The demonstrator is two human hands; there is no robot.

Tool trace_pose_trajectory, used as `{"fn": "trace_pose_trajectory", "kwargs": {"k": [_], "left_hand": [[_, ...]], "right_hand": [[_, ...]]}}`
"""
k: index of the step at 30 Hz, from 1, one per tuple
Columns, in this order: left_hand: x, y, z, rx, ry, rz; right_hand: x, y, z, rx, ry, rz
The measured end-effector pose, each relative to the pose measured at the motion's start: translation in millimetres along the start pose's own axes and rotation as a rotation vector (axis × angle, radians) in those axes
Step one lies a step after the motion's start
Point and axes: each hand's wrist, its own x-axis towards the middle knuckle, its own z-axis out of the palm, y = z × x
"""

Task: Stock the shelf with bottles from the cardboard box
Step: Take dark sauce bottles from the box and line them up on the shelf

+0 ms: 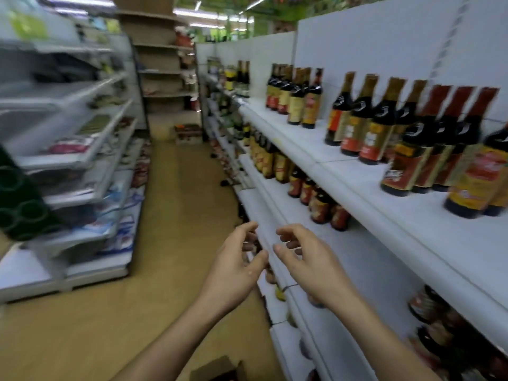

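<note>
- Down at the bottom edge of the view, the cardboard box (217, 369) sits on the floor (170, 215) near the foot of the shelf (343, 171). Only a flap and a corner show, and its inside is hidden.
- Blur softens the whole aisle, so the labels on the bottles (371, 125) standing in rows on the shelf's upper board cannot be read. They are dark glass with gold or red necks.
- The lower bottles (319, 199) stand one level down, their tops hidden under the board above.
- The lowest levels on the right run out of the frame and are partly covered by the right forearm.
- A dark green thing (22, 199) with round holes at the left edge is too smeared to name.
- The left hand (236, 265) reaches forward over the floor, palm turned inward, fingers loosely curled and holding nothing.
- The right hand (310, 259) hangs beside it, in front of a lower board's edge, thumb and fingers loosely bent, also empty.
- The fingertips of the two hands are near each other but apart.
</note>
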Motion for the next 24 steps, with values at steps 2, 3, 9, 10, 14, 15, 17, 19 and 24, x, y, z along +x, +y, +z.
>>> {"fn": "trace_pose_trajectory", "kwargs": {"k": [2,3,9,10,14,15,17,19,24], "left_hand": [[-8.2,-20.1,-9.3,0.022,0.048,-0.067],[-12.9,-29.0,-12.6,0.032,0.076,-0.104],[-46.0,-67.7,-18.0,0.091,0.197,-0.323],[-52.7,-73.1,-16.2,0.091,0.218,-0.356],[-81.6,-97.0,-4.1,0.096,0.297,-0.494],[-88.9,-102.5,-0.7,0.095,0.306,-0.521],[-104.5,-116.0,7.2,0.091,0.320,-0.580],[-118.5,-128.6,16.0,0.089,0.326,-0.635],[-140.7,-160.3,35.2,0.099,0.283,-0.733]], "right_hand": [[9.8,-0.9,25.2,0.023,-0.080,-0.030],[14.1,-0.5,38.0,0.032,-0.123,-0.048],[22.1,10.2,105.8,0.062,-0.362,-0.114],[21.6,13.3,115.4,0.066,-0.406,-0.120],[15.7,29.1,150.6,0.077,-0.568,-0.154],[13.4,32.6,157.8,0.082,-0.597,-0.158],[6.3,41.8,174.1,0.097,-0.654,-0.160],[-2.5,53.0,189.3,0.102,-0.700,-0.154],[-25.5,84.0,221.0,0.134,-0.784,-0.096]]}}
